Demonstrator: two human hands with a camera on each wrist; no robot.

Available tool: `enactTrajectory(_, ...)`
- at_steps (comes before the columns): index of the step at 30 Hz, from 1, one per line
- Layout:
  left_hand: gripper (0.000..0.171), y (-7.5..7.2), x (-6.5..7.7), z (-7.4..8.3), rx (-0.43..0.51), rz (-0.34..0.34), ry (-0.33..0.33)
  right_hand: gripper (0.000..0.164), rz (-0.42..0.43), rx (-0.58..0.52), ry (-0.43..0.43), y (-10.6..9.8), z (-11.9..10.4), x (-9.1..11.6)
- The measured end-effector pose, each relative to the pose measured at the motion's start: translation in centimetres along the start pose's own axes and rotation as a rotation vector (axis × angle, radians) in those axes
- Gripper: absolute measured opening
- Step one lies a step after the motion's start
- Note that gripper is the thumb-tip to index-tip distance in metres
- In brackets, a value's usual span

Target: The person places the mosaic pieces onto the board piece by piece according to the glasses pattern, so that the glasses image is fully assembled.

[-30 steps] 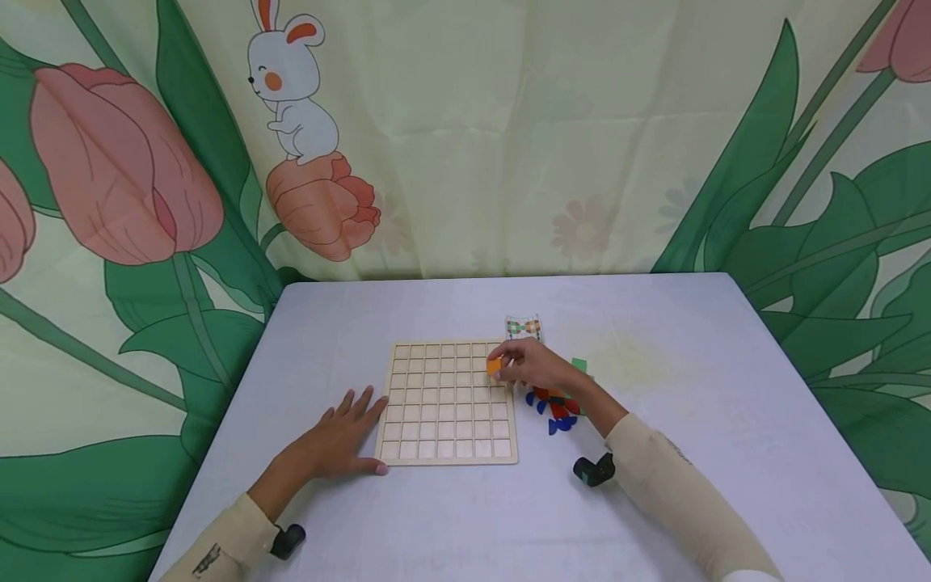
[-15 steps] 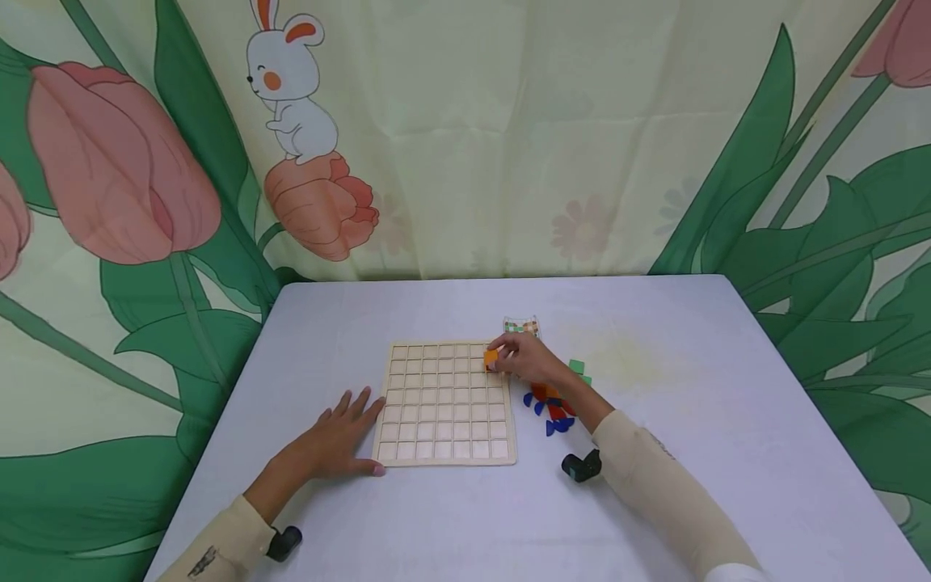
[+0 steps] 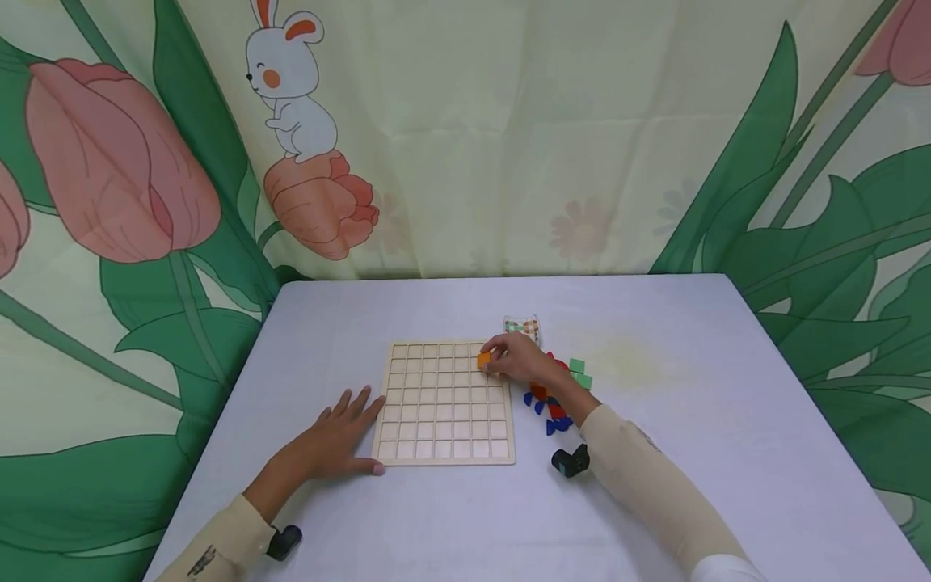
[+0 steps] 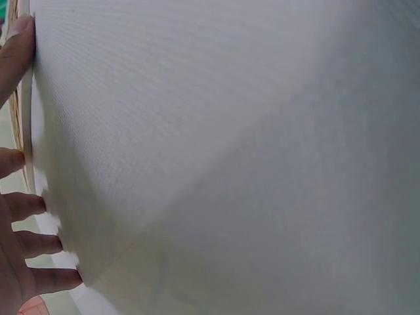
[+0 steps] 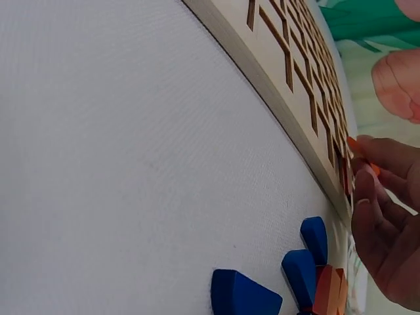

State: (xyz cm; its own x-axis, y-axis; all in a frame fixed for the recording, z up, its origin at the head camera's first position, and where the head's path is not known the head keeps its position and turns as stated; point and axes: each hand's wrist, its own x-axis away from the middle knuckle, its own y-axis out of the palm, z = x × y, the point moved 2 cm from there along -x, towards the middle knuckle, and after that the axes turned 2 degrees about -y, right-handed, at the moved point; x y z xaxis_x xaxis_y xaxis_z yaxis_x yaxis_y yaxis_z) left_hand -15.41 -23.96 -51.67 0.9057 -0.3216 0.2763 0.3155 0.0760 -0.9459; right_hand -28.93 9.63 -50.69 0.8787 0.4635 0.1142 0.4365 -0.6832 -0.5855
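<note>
A pale wooden board (image 3: 444, 462) divided into rows of square cells lies flat on the white table. My right hand (image 3: 515, 357) pinches a small orange square block (image 3: 483, 360) over the board's far right part; the right wrist view shows the orange block (image 5: 365, 155) between thumb and fingers, close over the grid. My left hand (image 3: 336, 443) lies with spread fingers at the board's left edge, its thumb and a fingertip right at the rim. In the left wrist view, the left thumb (image 4: 17, 56) rests along the board's side.
Right of the board lies a pile of blue pieces (image 3: 550, 427), red pieces (image 3: 556, 412) and green squares (image 3: 577, 366). A small card with a checkered pattern (image 3: 521, 326) lies behind the right hand. A printed curtain (image 3: 465, 162) hangs behind the table's far edge.
My right hand has moved slightly left and away from me with the orange block, farther in over the board. My left hand has stayed at the board's edge.
</note>
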Motion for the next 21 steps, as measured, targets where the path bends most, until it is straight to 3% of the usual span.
enactTrajectory(21, 0.112, -0.2, 0.0, 0.0, 0.008, -0.001, 0.0, 0.026, 0.0, 0.182, -0.022, 0.7, -1.2, -1.0)
